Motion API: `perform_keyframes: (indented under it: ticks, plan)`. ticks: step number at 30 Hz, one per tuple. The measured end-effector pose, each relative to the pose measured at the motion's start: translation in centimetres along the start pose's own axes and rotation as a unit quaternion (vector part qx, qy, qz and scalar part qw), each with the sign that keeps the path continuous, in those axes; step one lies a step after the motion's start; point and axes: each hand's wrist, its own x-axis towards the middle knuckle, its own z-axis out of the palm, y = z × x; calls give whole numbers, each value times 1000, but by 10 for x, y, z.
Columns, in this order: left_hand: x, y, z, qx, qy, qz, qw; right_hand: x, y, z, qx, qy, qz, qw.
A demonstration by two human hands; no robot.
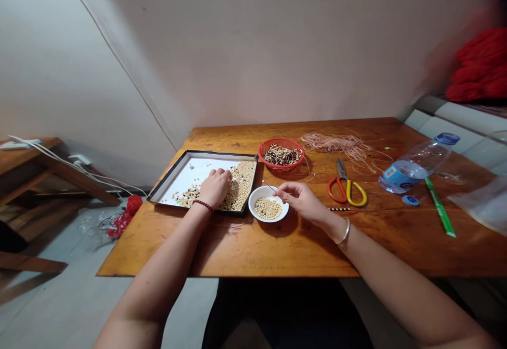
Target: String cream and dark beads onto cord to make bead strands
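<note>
My left hand [216, 186] is down in a shallow black-edged tray [158, 202], its fingers curled into the loose cream and dark beads [241, 180]. Its fingertips are hidden, so whatever they hold does not show. My right hand [299, 197] is closed, pinching a thin dark needle [271, 187] between thumb and fingers. The needle's tip points over a small white bowl [253, 213] of mostly cream beads [268, 208]. Beside the right wrist, a short string of black and cream beads [339, 209] lies on the table.
Behind the bowl stands a red basket [282, 167] of strung beads. Pale pink cord [336, 144] lies tangled at the back. Scissors [344, 184], a tilted-looking plastic bottle [415, 167], its blue cap-like disc [410, 200] and a green strip [440, 209] are on the right of the wooden table [277, 256].
</note>
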Motion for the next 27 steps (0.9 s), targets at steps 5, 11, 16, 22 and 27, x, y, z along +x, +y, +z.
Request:
perform_keyframes:
  ticks: [5, 11, 16, 22, 27]
  plan:
    - [0, -1, 2, -26, -12, -6, 1000, 0, -1, 1, -10, -9, 3, 1000]
    - [0, -1, 4, -28, -16, -14, 999, -1, -2, 2, -33, -7, 7, 999]
    - [0, -1, 3, -23, -23, -14, 999, -1, -4, 3, -22, -8, 20, 1000]
    - [-2, 1, -1, -27, -13, -22, 999, -1, -4, 1, -9, 3, 12, 1000]
    - [-5, 19, -16, -247, 54, 28, 967, -1, -1, 3, -32, 5, 17, 999]
